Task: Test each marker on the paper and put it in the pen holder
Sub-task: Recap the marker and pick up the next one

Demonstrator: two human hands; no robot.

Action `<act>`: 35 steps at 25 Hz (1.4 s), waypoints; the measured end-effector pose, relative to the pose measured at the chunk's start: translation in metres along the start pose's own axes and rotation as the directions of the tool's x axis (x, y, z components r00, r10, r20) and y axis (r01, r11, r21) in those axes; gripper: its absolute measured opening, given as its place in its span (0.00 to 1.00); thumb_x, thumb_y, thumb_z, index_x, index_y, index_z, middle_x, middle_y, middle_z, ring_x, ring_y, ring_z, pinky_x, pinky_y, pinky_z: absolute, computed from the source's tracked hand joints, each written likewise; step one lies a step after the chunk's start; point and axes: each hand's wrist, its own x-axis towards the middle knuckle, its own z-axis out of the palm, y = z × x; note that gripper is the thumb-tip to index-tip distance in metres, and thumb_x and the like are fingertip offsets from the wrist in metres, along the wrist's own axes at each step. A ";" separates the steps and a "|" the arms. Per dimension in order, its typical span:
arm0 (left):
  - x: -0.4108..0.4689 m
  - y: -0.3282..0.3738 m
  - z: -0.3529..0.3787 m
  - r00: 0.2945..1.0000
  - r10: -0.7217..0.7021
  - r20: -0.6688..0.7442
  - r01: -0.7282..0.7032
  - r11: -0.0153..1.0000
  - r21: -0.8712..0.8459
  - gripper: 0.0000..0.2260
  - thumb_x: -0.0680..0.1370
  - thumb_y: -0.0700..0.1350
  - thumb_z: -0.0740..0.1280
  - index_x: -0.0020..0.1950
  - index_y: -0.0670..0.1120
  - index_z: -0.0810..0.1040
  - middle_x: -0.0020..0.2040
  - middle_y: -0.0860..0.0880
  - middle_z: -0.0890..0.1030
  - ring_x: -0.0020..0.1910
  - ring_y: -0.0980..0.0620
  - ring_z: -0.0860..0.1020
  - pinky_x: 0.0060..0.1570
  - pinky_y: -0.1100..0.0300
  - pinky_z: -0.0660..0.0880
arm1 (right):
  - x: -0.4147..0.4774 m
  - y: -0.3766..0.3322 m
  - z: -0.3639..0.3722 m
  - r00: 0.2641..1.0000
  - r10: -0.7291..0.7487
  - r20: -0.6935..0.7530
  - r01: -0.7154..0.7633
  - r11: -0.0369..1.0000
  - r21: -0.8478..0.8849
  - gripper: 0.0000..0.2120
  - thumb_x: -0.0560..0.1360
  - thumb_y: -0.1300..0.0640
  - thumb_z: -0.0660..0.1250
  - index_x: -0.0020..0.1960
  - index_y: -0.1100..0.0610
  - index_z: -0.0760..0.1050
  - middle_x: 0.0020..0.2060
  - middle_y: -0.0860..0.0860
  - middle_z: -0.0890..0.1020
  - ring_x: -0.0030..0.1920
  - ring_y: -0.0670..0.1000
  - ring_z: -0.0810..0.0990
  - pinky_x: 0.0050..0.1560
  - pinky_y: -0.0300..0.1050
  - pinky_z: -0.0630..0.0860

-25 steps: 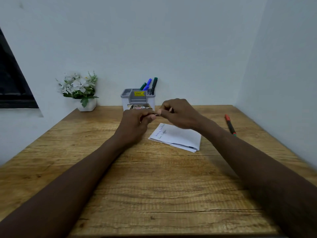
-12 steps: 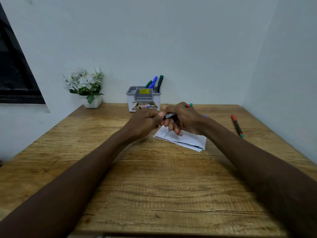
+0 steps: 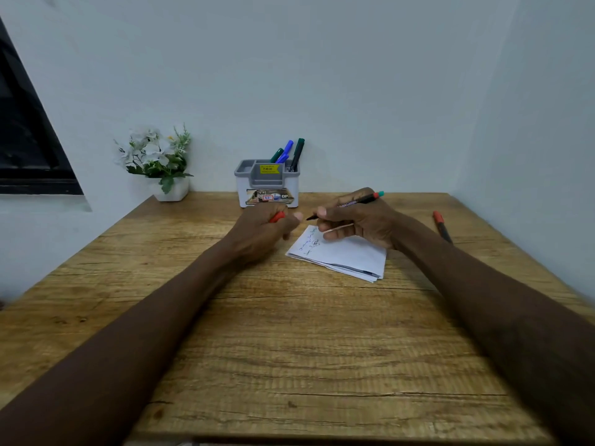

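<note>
My right hand (image 3: 357, 222) grips an uncapped dark marker (image 3: 354, 202), its tip pointing left just above the far corner of the folded white paper (image 3: 347, 257). The paper bears several small scribbles at its left end. My left hand (image 3: 262, 230) is closed around the marker's red cap (image 3: 277, 216), a short gap left of the tip. The grey and white pen holder (image 3: 267, 188) stands at the back against the wall with three markers (image 3: 288, 152) in it. Another red-capped marker (image 3: 442, 226) lies on the table at the right.
A small white pot of white flowers (image 3: 157, 162) stands at the back left of the wooden table (image 3: 289, 349). White walls close the back and right side. A dark window (image 3: 25, 140) is on the left.
My hands have pulled apart: the cap has come off into my left hand, and my right hand now holds the bare marker in a writing grip over the paper.
</note>
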 end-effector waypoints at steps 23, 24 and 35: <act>0.003 -0.011 0.001 0.980 0.090 0.177 -0.103 0.993 0.065 0.12 0.73 0.45 0.78 0.37 0.60 0.79 0.50 0.54 0.85 0.53 0.54 0.81 0.53 0.55 0.78 | 0.007 0.021 0.013 0.953 -0.239 -0.184 0.125 0.869 -0.479 0.07 0.75 0.64 0.71 0.42 0.68 0.81 0.32 0.61 0.85 0.29 0.54 0.83 0.32 0.45 0.80; 0.003 -0.011 0.001 0.981 0.090 0.170 -0.103 0.992 0.066 0.15 0.73 0.44 0.78 0.34 0.60 0.77 0.51 0.53 0.86 0.55 0.53 0.81 0.55 0.53 0.78 | 0.006 0.021 0.013 0.952 -0.236 -0.196 0.117 0.869 -0.480 0.06 0.75 0.64 0.71 0.41 0.67 0.81 0.32 0.61 0.85 0.29 0.54 0.83 0.32 0.45 0.81; 0.006 -0.014 0.001 0.975 0.096 0.202 -0.112 0.991 0.069 0.11 0.73 0.43 0.77 0.44 0.40 0.77 0.44 0.60 0.84 0.48 0.72 0.79 0.47 0.67 0.75 | 0.010 0.021 0.012 0.948 -0.213 -0.235 0.077 0.874 -0.480 0.07 0.75 0.63 0.71 0.44 0.67 0.81 0.34 0.61 0.86 0.29 0.54 0.83 0.31 0.44 0.80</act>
